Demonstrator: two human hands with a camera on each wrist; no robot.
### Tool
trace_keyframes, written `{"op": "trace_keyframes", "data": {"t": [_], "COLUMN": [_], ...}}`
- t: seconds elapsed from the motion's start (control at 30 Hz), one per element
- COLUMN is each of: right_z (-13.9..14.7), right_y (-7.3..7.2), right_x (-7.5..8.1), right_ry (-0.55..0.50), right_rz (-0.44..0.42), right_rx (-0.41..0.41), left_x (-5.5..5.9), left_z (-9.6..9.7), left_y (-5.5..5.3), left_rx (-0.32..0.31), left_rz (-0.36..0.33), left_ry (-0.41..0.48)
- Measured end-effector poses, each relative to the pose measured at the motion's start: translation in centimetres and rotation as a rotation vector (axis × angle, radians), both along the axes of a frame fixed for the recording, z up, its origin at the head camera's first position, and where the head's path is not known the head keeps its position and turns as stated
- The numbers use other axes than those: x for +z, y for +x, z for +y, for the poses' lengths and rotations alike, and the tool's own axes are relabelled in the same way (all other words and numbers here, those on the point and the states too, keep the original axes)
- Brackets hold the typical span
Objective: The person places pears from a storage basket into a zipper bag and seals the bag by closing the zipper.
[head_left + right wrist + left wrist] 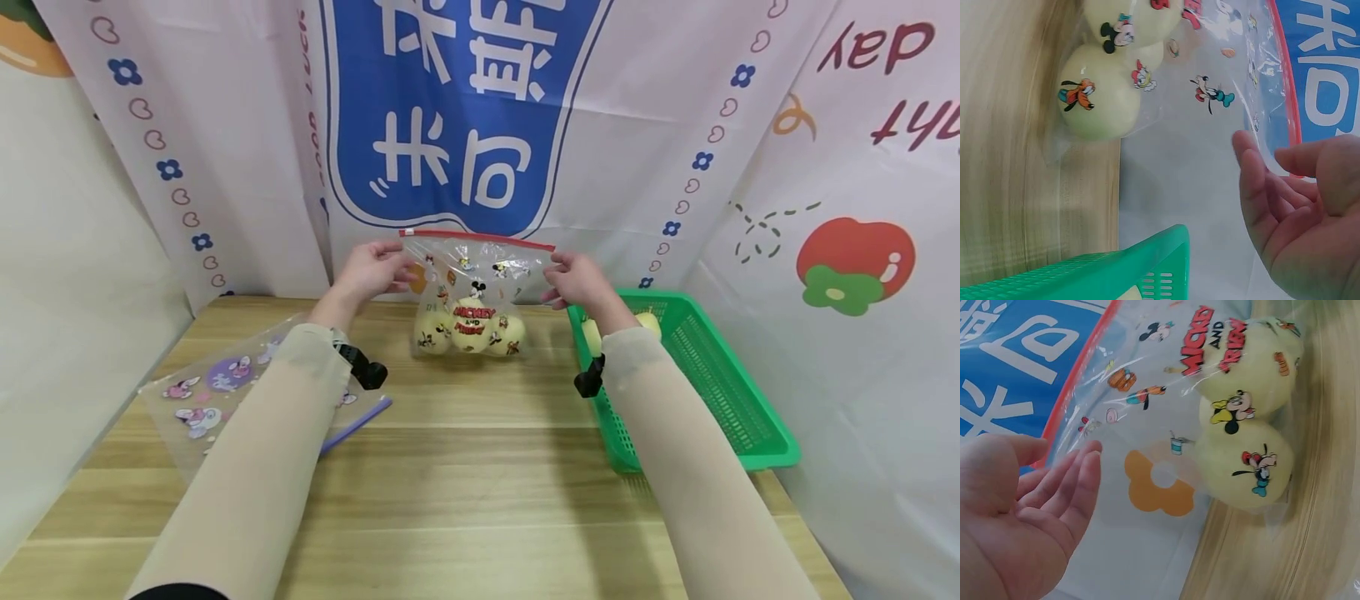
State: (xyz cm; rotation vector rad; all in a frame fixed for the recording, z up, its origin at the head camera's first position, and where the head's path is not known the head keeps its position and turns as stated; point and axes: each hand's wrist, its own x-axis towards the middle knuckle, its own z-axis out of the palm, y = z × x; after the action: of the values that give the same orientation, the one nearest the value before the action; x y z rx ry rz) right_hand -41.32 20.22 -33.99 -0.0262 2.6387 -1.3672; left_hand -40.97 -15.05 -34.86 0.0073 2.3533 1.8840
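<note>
The head view shows a clear printed bag (pixel 480 287) of pale fruit (pixel 472 335) standing on the table (pixel 465 483); the left wrist view, the left hand (pixel 1025 531) beside it, fingers parted from thumb; the right wrist view, the right hand (pixel 1310 225), likewise parted.

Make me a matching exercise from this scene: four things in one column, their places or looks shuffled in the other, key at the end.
Column 1
1. Red-zipped bag
2. Purple-zipped bag
3. Basket
4. Backdrop panel

Column 2
A. Green, with slotted sides
B. Lies flat, partly hidden by the left sleeve
C. Blue, with white characters
D. Between left hand and right hand, pale-yellow round items inside

Pairs: 1-D, 2-B, 3-A, 4-C
</note>
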Motion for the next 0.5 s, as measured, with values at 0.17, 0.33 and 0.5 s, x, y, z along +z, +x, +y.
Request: {"op": "trace_keyframes", "data": {"t": [0.17,0.33,0.5], "right_z": [-0.03,0.15,0.63], "right_y": [0.08,0.22,0.47], "right_x": [-0.2,-0.26,-0.33], "right_ry": [-0.001,0.01,0.021], "right_rz": [-0.032,-0.041,-0.026], "right_rx": [0.034,0.047,0.068], "left_x": [-0.03,-0.22,-0.64], "left_z": [0.37,0.35,-0.25], "left_y": [0.28,0.47,0.8], "left_rx": [-0.05,-0.061,-0.059], "left_rz": [-0.019,-0.008,0.007], "left_ry": [-0.021,-0.04,-0.04]}}
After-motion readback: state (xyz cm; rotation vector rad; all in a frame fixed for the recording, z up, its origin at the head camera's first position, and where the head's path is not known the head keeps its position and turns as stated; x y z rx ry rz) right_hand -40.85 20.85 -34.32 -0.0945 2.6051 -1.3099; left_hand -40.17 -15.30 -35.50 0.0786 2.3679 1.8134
